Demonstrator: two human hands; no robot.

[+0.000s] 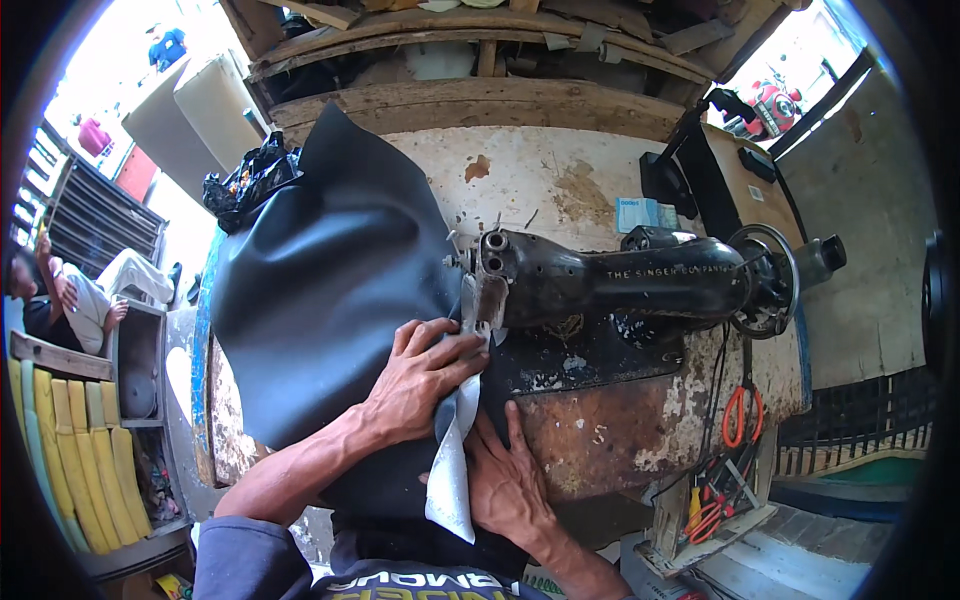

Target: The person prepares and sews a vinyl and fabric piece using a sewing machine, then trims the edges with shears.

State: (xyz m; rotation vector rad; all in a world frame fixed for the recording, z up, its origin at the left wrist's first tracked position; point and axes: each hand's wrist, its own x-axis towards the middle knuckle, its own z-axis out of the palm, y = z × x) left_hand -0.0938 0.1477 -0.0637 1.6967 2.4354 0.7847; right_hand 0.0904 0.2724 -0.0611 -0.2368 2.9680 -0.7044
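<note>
A large black leather-like sheet lies over the left part of the worktable and hangs down its near side. Its edge runs under the head of a black sewing machine, where a white strip, apparently the sheet's backing turned up, shows. My left hand grips the sheet beside the needle area, fingers bent and close together. Nearer to me, my right hand lies palm down along the strip's right side, its fingers stretched forward and partly covered by the strip. The needle itself is hidden.
The handwheel stands at the machine's right end. Orange-handled scissors hang at the table's right edge, above a wooden tray of tools. A black plastic bag sits at the far left. Another person sits left.
</note>
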